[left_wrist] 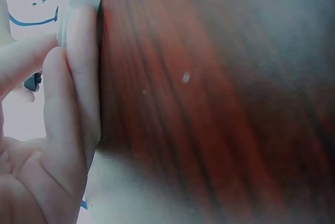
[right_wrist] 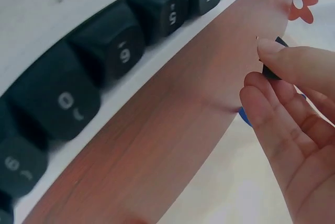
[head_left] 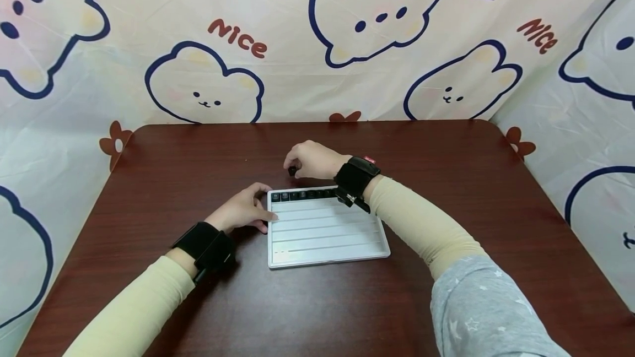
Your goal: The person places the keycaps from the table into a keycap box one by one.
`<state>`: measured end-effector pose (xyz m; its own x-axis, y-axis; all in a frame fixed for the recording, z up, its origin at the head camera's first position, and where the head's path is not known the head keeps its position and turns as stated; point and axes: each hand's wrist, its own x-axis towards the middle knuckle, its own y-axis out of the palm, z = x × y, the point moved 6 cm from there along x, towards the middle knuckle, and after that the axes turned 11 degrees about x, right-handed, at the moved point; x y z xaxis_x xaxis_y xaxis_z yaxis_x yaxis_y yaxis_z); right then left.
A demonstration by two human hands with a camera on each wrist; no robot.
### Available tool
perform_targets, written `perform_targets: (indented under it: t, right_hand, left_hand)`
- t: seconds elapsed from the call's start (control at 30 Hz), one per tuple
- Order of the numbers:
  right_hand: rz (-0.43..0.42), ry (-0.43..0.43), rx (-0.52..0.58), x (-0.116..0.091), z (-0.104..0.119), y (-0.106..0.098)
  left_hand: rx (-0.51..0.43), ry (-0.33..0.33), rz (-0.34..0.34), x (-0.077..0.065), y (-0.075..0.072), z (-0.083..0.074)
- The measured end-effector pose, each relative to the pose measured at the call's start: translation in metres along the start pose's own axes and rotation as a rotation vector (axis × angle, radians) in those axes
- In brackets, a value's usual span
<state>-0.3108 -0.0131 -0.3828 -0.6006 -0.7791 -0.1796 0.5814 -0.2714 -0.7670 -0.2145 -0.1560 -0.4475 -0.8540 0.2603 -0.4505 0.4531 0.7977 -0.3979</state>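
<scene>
A flat white tray (head_left: 324, 236) with ridged rows lies on the brown table, black keycaps (head_left: 299, 195) lined along its far row. Digits show on several of these caps in the right wrist view. At the tray's left side, my left hand (head_left: 244, 209) holds the edge, one fingertip on top of the rim and others against the side. Beyond the far edge, my right hand (head_left: 317, 160) is raised with a small black keycap (right_wrist: 271, 72) pinched between thumb and fingers. The right wrist partly hides the row's right end in the head view.
The brown wooden table (head_left: 149, 208) ends at a far edge, with a curtain (head_left: 288, 87) printed with cartoon shapes hanging behind and beside it. Black bands (head_left: 210, 247) circle both wrists.
</scene>
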Motion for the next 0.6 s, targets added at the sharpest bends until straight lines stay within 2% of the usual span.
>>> perform_targets:
  t: [0.17,0.37,0.6]
  right_hand:
    - [-0.004,-0.005,0.001,-0.008,-0.003,-0.003]
    - [-0.012,-0.057,0.035,-0.020,-0.003,-0.007]
    - [-0.031,-0.077,0.041,-0.031,-0.013,-0.009]
  left_hand:
    - [0.004,0.008,0.000,0.000,0.001,-0.001]
    - [-0.004,0.010,0.000,0.000,0.001,-0.001]
    - [-0.009,0.012,-0.001,0.001,0.001,0.000]
